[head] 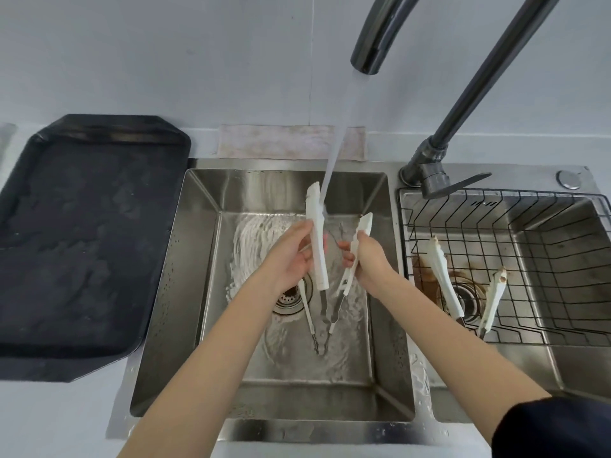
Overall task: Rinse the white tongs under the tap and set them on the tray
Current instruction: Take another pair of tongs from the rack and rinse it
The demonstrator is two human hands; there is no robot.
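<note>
I'm mid-rinse: left hand (pixel 291 256) and right hand (pixel 367 259) each clasp an arm of the white tongs (pixel 318 249) under the tap (pixel 370 44); next, carry them to the tray (pixel 82 246) at nine o'clock.

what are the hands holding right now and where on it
Both hold one pair of white tongs, spread open under the water stream. The left hand grips one white arm about midway; the right hand grips the other arm near its tip.
</note>
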